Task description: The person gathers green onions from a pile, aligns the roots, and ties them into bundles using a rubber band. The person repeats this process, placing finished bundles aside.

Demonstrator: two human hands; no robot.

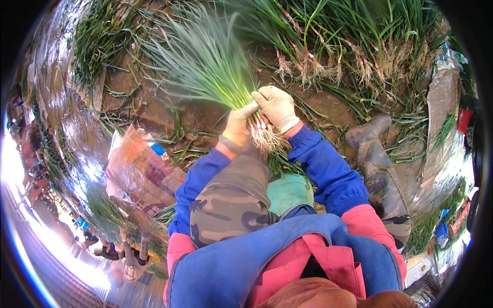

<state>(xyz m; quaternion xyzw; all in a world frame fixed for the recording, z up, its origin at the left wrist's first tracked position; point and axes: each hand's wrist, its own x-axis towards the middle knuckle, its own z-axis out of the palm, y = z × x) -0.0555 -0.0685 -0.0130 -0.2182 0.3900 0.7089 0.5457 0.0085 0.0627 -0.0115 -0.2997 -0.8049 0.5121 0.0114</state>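
Note:
A bunch of green garlic with long leaves, reddish-white stem bases and pale stringy roots is held above my knees. My left hand, in a pale glove, is closed around the lower stems, its thumb lying across them. At the right side of the same bunch, my right hand, also gloved, has its thumb and fingertips bent against the stem bases. The roots hang below both hands. Some leaves look blurred. What the right fingertips pinch, if anything, is hidden.
A large heap of rooted green garlic lies at the upper right, more leaves at the upper left. A printed plastic sack lies at left, a turquoise object between my legs. People are at the lower left.

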